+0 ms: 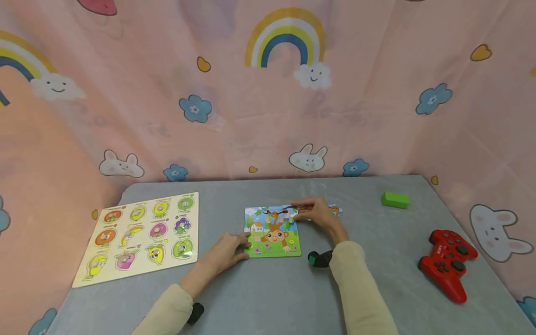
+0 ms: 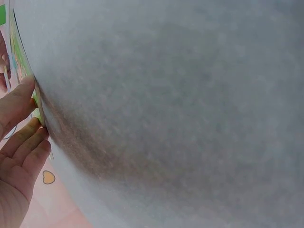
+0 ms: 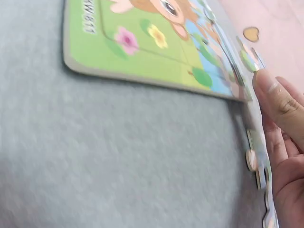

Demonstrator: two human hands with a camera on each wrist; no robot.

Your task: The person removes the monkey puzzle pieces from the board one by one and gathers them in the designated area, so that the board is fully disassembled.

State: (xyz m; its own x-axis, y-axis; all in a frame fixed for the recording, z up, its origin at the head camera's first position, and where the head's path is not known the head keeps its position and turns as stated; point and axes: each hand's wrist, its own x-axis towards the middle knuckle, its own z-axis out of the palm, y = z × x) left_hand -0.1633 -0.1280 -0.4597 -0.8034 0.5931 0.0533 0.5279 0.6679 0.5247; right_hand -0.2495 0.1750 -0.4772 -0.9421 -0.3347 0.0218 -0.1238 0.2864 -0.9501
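Observation:
A monkey puzzle board (image 1: pixel 272 251) lies flat on the grey table, its green corner (image 3: pixel 104 57) large in the right wrist view. My left hand (image 1: pixel 226 251) grips the board's left edge, thumb and fingers around the rim in the left wrist view (image 2: pixel 19 152). At the top right corner is my right hand (image 1: pixel 320 215); its thumb and fingers (image 3: pixel 285 102) pinch a small puzzle piece (image 3: pixel 248 58), mostly hidden in the head view. Loose pieces (image 1: pixel 336 211) lie just beyond that hand, partly covered by it.
A cream fruit puzzle board (image 1: pixel 142 249) lies at the left of the table. Toward the back right is a green block (image 1: pixel 395 200), with a red game controller (image 1: pixel 448 263) nearer the right edge. A pink patterned curtain (image 1: pixel 268 116) hangs behind the table.

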